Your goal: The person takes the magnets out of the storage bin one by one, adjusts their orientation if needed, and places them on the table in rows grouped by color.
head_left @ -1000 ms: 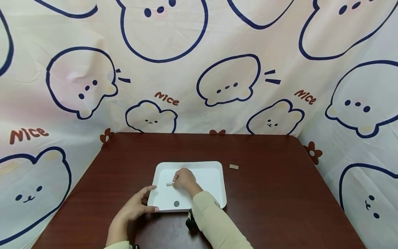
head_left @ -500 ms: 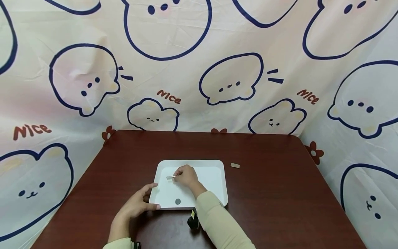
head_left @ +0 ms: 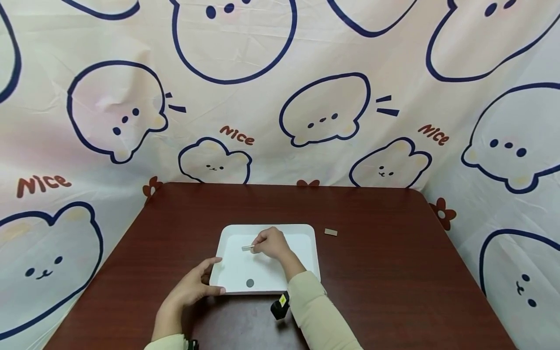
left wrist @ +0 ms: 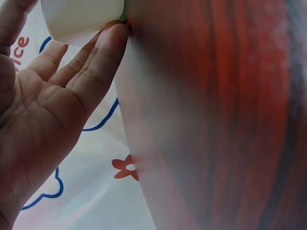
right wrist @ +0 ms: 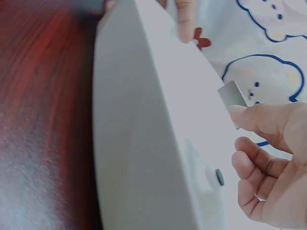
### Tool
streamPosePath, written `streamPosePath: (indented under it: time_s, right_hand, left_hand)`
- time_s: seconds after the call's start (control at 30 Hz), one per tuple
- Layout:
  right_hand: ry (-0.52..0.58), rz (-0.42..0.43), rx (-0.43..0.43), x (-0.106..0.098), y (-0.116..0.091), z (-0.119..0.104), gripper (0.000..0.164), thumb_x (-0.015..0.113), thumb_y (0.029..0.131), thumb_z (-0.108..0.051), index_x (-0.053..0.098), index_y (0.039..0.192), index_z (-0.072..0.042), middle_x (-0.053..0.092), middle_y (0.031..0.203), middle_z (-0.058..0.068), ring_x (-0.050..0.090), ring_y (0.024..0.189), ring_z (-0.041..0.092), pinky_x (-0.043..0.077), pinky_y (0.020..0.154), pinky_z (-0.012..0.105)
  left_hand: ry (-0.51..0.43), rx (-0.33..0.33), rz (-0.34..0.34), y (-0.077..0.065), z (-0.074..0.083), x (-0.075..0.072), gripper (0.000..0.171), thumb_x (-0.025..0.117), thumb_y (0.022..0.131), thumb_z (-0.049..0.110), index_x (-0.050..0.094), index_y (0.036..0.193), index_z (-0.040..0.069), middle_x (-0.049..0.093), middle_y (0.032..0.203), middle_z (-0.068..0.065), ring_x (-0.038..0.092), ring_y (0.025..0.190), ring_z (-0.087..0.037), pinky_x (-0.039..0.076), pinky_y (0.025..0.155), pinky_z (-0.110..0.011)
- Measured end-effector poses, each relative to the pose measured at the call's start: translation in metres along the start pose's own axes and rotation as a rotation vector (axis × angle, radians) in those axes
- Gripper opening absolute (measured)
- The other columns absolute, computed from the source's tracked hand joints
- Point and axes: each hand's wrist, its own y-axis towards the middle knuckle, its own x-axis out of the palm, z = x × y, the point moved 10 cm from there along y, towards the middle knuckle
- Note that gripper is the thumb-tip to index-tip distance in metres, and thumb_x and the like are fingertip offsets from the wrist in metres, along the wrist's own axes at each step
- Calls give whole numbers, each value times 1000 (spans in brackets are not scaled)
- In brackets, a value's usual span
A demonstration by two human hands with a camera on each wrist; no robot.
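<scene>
A shallow white tray (head_left: 280, 272) lies on the table. At its left front corner my left hand (head_left: 190, 289) holds it, thumb on the front edge and a finger on the left rim. In the left wrist view the fingers of my left hand (left wrist: 62, 91) meet the tray (left wrist: 81, 19). Over the tray's middle, my right hand (head_left: 272, 243) pinches a small flat grey rectangular piece (head_left: 247, 248) by one end. The right wrist view has the piece (right wrist: 230, 96) under the thumb of my right hand (right wrist: 278, 158), its other fingers curled. A dark round disc (head_left: 250, 283) lies near the tray's front edge.
Another small flat rectangular piece (head_left: 330, 232) lies on the brown table (head_left: 393, 272), right of the tray. A patterned cloth (head_left: 262, 107) hangs behind and beside the table. A black device (head_left: 280, 307) sits at my right wrist, close to the tray's front edge.
My right hand has moved back and to the right over the tray, carrying the small grey piece. My left hand stays at the tray's corner, and the disc stays where it was.
</scene>
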Motion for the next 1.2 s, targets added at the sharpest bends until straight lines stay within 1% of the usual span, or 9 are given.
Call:
streamPosePath:
  time_s: [0.23, 0.43, 0.53, 0.7, 0.97, 1.2]
  right_hand:
    - [12, -24, -5, -18, -7, -2, 7, 78, 70, -7, 71, 69, -8, 62, 62, -7, 51, 62, 11, 39, 56, 27]
    - [35, -31, -16, -36, -12, 0, 7, 79, 70, -9, 72, 70, -9, 64, 67, -6, 53, 66, 13, 40, 59, 30]
    - [65, -29, 5, -47, -16, 2, 7, 80, 70, -9, 73, 72, -10, 65, 71, -6, 54, 70, 14, 41, 62, 31]
    - [114, -13, 37, -66, -24, 5, 7, 79, 71, -8, 73, 73, -10, 65, 73, -3, 54, 75, 17, 41, 65, 34]
    - [136, 21, 52, -89, -35, 14, 10, 79, 73, -9, 71, 68, -14, 65, 74, -2, 54, 78, 19, 41, 70, 37]
    - [152, 53, 82, -110, -44, 27, 5, 77, 74, -10, 72, 74, -8, 64, 78, 1, 53, 81, 21, 40, 69, 37]
  left_hand:
    - [-11, -1, 9, 1, -2, -2, 86, 86, 60, 8, 44, 135, 5, 56, 117, -19, 59, 87, -25, 46, 67, -36]
    - [0, -5, 19, 1, -3, -4, 86, 87, 60, 10, 44, 135, 5, 57, 115, -18, 59, 89, -26, 46, 68, -37]
    - [-3, -6, 17, 1, -3, -4, 87, 87, 60, 9, 44, 135, 6, 56, 116, -19, 59, 89, -26, 46, 68, -37]
    - [-4, -6, 9, 0, -2, -4, 87, 87, 61, 10, 43, 136, 6, 55, 120, -21, 59, 90, -27, 46, 69, -38]
    - [-19, 2, -3, -1, -2, -3, 86, 86, 62, 8, 43, 136, 6, 53, 121, -23, 59, 90, -28, 46, 70, -39]
    - [-16, 1, -6, 0, -2, -1, 85, 86, 62, 8, 43, 136, 6, 53, 122, -22, 59, 90, -27, 46, 70, -39]
